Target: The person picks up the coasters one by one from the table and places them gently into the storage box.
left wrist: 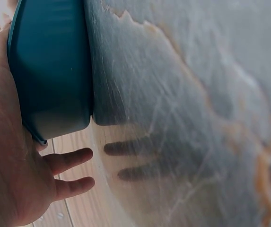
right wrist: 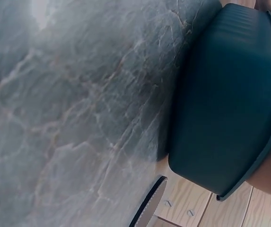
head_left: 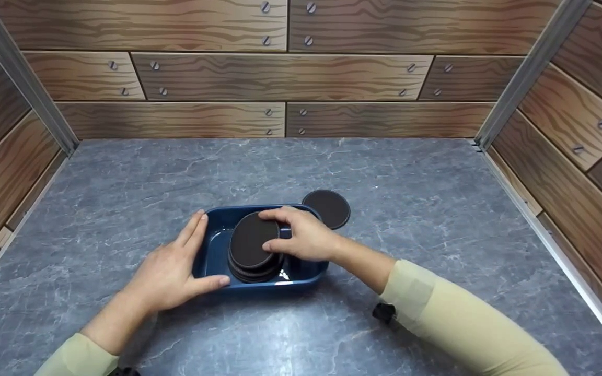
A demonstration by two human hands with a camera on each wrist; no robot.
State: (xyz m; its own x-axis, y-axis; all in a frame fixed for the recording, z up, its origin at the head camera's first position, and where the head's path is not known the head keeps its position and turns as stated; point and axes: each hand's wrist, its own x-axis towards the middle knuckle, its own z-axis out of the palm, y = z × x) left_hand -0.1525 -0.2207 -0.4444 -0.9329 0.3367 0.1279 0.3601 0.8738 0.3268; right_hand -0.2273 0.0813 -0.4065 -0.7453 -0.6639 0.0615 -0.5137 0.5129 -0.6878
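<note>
A blue rectangular tray (head_left: pixel 212 261) with raised walls holds a stack of round black coasters (head_left: pixel 253 279) near its middle. The top coaster (head_left: pixel 251 240) lies slightly askew over those below. My right hand (head_left: pixel 306 235) reaches in over the right wall and grips that coaster by its right side, thumb on the near part and fingers on the far part. My left hand (head_left: pixel 168 274) rests against the tray's left end, its thumb on the near rim and its fingers straight. Two extended fingers (left wrist: pixel 74 187) stand apart from the tray in the left wrist view.
Another black coaster (head_left: pixel 327 209) lies on the table just beyond the tray's far right corner. The grey marbled tabletop (head_left: pixel 175 172) is bounded by wood-patterned panels (head_left: pixel 280 78) at the back and sides, with metal posts (head_left: pixel 531 73) at the corners.
</note>
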